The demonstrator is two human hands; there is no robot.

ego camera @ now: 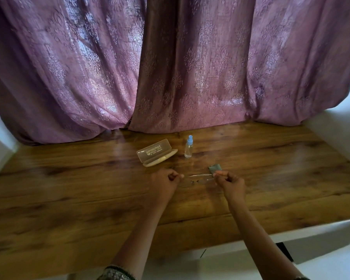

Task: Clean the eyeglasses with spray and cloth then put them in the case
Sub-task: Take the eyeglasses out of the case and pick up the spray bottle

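eyeglasses (200,176) stretch between the left hand (166,179) and right hand (229,183), each pinching one end, low over the wooden table (69,199). just beyond the right hand lies the grey cloth (215,168); farther back, the open case (157,152), spray bottle (188,148) beside it.

Forearms outstretched, left hand (167,178) and right hand (229,181) each with pinching grip on eyeglasses (200,175)

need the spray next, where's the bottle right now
In the head view the spray bottle stands upright on the wooden table, just right of the open case and beyond the grey cloth.
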